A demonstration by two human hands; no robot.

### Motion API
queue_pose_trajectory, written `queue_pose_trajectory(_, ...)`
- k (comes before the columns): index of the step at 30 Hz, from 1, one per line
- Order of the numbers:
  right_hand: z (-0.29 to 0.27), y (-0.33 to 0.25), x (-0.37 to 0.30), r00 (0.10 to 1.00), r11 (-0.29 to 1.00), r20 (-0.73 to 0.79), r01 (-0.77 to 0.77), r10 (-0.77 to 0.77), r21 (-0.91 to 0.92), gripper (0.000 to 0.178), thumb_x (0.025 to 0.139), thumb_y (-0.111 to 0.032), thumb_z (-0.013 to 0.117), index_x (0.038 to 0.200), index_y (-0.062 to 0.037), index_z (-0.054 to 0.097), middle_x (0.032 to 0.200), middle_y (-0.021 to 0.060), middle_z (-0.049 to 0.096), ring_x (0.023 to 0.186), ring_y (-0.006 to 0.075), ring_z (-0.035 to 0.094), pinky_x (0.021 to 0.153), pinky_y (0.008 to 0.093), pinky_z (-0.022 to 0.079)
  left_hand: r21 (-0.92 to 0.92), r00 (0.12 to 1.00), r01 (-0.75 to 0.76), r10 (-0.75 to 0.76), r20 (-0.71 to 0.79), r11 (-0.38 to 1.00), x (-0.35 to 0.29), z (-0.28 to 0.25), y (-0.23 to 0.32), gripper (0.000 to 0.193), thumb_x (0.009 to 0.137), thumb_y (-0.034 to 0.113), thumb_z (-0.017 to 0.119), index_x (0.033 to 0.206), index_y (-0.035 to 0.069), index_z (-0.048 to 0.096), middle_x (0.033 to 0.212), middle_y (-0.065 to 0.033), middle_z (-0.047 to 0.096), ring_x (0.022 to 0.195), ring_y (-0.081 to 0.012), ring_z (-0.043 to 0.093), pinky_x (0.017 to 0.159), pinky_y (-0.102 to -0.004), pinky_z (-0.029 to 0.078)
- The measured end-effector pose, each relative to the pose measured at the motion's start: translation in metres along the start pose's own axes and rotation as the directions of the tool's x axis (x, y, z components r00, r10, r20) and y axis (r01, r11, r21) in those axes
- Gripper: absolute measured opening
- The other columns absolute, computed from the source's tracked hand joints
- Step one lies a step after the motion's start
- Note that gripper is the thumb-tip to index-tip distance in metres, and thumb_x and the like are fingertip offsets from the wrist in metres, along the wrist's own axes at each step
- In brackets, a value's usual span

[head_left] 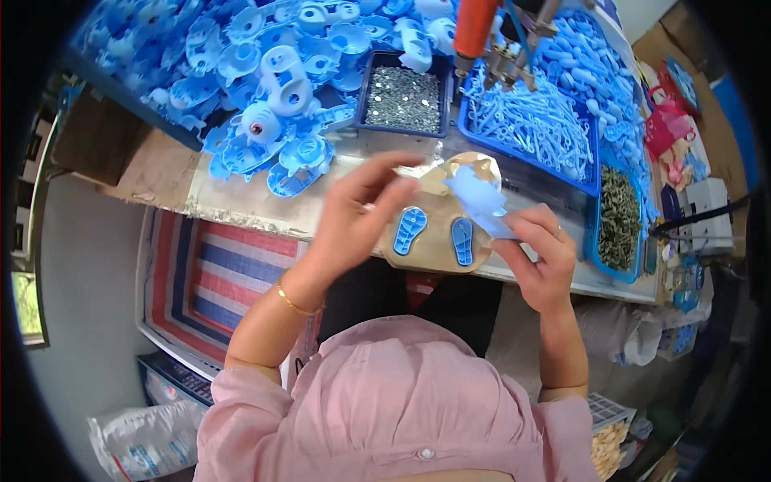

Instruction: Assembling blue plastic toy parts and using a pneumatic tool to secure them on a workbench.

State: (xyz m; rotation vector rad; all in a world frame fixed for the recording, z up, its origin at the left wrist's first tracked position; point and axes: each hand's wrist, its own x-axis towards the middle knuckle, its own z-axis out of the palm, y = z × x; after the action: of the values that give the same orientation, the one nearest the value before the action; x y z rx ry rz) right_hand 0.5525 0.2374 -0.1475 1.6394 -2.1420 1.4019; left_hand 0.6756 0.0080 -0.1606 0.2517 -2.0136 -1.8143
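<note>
My right hand (540,255) grips a light blue moulded plastic part (479,195) by its lower end, thumb and fingers pinched on it. The part is tilted over a tan fixture block (434,251) at the bench's near edge. Two blue foot-shaped plastic pieces lie in the block, a left one (410,230) and a right one (463,241). My left hand (361,210) hovers beside the block's left side, its fingers apart and slightly blurred. Nothing shows in that hand.
An orange power driver (475,32) hangs over the bench. Behind the block stand a dark tray of small metal screws (401,98) and a blue tray of link-shaped parts (526,120). Blue shells (285,80) pile up left; a bin of darker screws (617,221) sits right.
</note>
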Motion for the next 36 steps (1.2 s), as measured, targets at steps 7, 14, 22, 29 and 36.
queue_pose_trajectory(7, 0.009, 0.017, -0.01, 0.979, 0.922, -0.093, -0.135, 0.179, 0.364, 0.028, 0.08, 0.011, 0.075, 0.106, 0.0049, 0.069, 0.105, 0.0114, 0.067, 0.096, 0.021, 0.062, 0.081, 0.0311, 0.049, -0.318, 0.968, 0.105, -0.023, 0.251, 0.942, 0.014, 0.035, 0.042, 0.048, 0.103, 0.019, 0.057, 0.149, 0.01, 0.049, 0.07, 0.0032, 0.057, 0.062, -0.0019, 0.048, 0.056, -0.02, 0.037)
queue_pose_trajectory(14, 0.012, 0.014, -0.01, 0.97, 0.899, -0.057, -0.196, 0.236, 0.391, 0.024, 0.084, 0.008, 0.073, 0.108, 0.0049, 0.07, 0.109, 0.0112, 0.067, 0.097, 0.0169, 0.061, 0.081, 0.0284, 0.048, 0.019, 0.977, 0.003, -0.007, 0.211, 1.0, 0.033, 0.043, 0.033, 0.031, 0.101, 0.028, 0.064, 0.123, 0.006, 0.066, 0.071, 0.0033, 0.058, 0.058, -0.0015, 0.045, 0.053, -0.0208, 0.037)
queue_pose_trajectory(22, 0.019, 0.027, -0.019, 0.943, 0.772, -0.042, -0.243, 0.329, 0.587, 0.025, 0.088, 0.007, 0.07, 0.113, 0.0037, 0.071, 0.116, 0.0115, 0.064, 0.099, 0.0144, 0.061, 0.083, 0.0263, 0.048, -0.312, 0.968, 0.116, -0.037, 0.247, 0.943, 0.037, 0.05, 0.019, 0.031, 0.106, 0.025, 0.054, 0.124, 0.003, 0.065, 0.078, 0.0021, 0.062, 0.057, -0.0017, 0.045, 0.051, -0.0193, 0.035)
queue_pose_trajectory(29, 0.023, 0.024, -0.02, 0.936, 0.763, -0.069, -0.236, 0.345, 0.601, 0.023, 0.086, 0.008, 0.072, 0.108, 0.003, 0.071, 0.112, 0.011, 0.065, 0.096, 0.0174, 0.062, 0.082, 0.0289, 0.049, -0.286, 0.968, 0.118, -0.045, 0.247, 0.951, 0.031, 0.043, 0.02, 0.034, 0.108, 0.027, 0.049, 0.128, 0.003, 0.063, 0.074, 0.001, 0.06, 0.059, -0.0024, 0.047, 0.056, -0.0209, 0.039)
queue_pose_trajectory(36, 0.036, -0.009, -0.001, 0.987, 0.937, 0.07, 0.162, -0.147, -0.311, 0.027, 0.071, 0.003, 0.079, 0.097, -0.0033, 0.072, 0.093, 0.006, 0.067, 0.081, 0.027, 0.062, 0.07, 0.037, 0.05, 0.015, 0.99, -0.056, 0.057, -0.129, 0.998, 0.018, -0.021, -0.009, 0.036, 0.105, 0.019, 0.051, 0.137, 0.003, 0.054, 0.073, 0.0015, 0.06, 0.071, -0.0059, 0.056, 0.067, -0.0223, 0.045)
